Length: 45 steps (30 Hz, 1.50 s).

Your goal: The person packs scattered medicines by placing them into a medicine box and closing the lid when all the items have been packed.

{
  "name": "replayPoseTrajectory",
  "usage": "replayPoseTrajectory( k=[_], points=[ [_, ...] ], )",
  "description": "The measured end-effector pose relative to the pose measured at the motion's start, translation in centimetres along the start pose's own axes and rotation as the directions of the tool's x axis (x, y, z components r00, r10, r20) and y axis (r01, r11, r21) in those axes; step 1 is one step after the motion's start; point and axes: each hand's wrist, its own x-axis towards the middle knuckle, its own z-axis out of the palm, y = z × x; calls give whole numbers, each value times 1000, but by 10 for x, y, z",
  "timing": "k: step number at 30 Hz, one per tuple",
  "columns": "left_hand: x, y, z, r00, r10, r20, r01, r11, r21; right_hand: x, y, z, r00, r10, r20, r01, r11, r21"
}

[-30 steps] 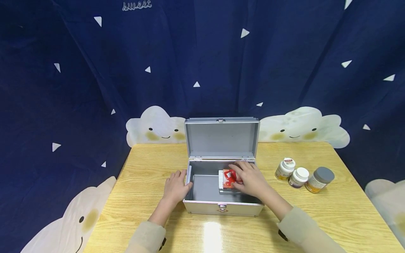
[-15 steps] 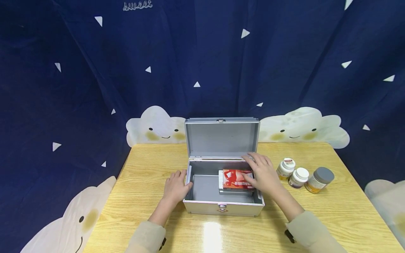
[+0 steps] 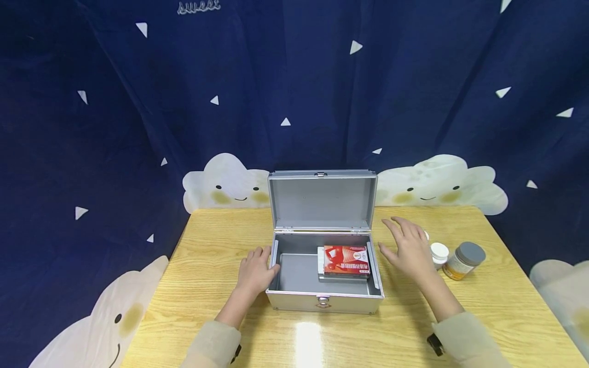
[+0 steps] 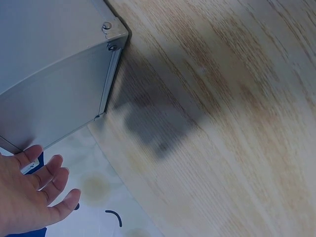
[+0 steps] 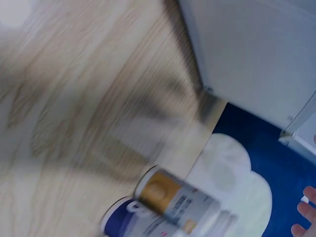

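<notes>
Navy curtain (image 3: 322, 76) hangs behind, with four pale clouds (image 3: 234, 176), two at the back and one at each side. One wooden bench (image 3: 221, 230) carries one silver case (image 3: 294, 301), its single lid (image 3: 322, 202) raised. One red box (image 3: 346, 260) lies inside, towards the case's right end, with a white edge showing at its left. Three bottles stand on the right: one grey-capped bottle (image 3: 465, 260), one white-capped bottle (image 3: 439, 250) just beside it, and one orange-labelled bottle (image 5: 173, 195) that the right hand mostly hides in the head view.

Bare wood reaches from the case to the bench's left and front edges; the grey-capped bottle stands nearest the right edge. A strip of wood also separates the case from the right grip (image 3: 409, 250).

That grip has thumb and fingers apart, raised between case and bottles; the bottles lie just beyond it on the right, the red box to its left. The left grip (image 3: 254, 272) rests at the case's left wall, thumb on the rim, fingers relaxed.
</notes>
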Motion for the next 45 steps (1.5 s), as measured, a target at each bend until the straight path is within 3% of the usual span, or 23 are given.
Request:
replayPoseTrajectory(
  k=[7,17,30,39,45],
  points=[
    [0,0,-1,1000,6,-1,-6,1000,11,-10,21,-9,989,144,21,-144,990,-9],
    [0,1,0,1000,3,-12,-3,1000,9,-18,50,-32,943,329,59,-328,944,-28],
    [-1,2,-2,1000,2,-12,-1,1000,12,-34,79,-39,891,452,44,-450,892,-40],
    [0,1,-1,1000,-1,-7,1,1000,9,-44,88,-41,829,549,109,-545,836,-65],
    [0,1,-1,1000,2,-15,-2,1000,7,-52,95,-41,806,584,92,-581,811,-63]
  ],
)
